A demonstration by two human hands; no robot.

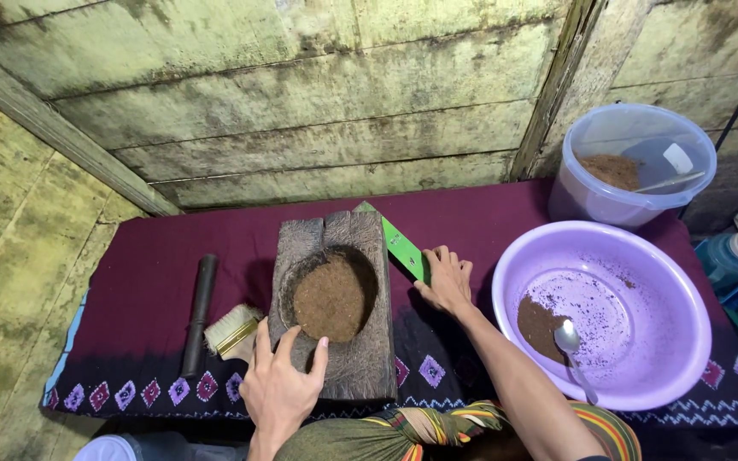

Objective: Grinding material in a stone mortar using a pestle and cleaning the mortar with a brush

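Person kneels at a low surface covered with a dark maroon cloth [489,213]. Left hand [279,380] lies open, fingers spread, on the near edge of a wooden block [360,358] whose hollow is packed with brown powder [330,299]; it grips nothing, just steadies the block. Right hand [446,277] is flat with loose fingers on the cloth just right of the block, fingertips touching a green flat stick [399,243] that leans along the block's right side; it isn't closed round it. Step in hand looks like levelling or pressing the powder in the hollow, block held firm. Next move would likely call for a proper grip on the stick while the left hand holds the block from sliding. Left of the block: a small brush [232,329] and a dark rod [200,312]. Right: a purple basin [685,341] with some powder and a spoon [570,341], well apart from a clear bucket [591,201] behind.
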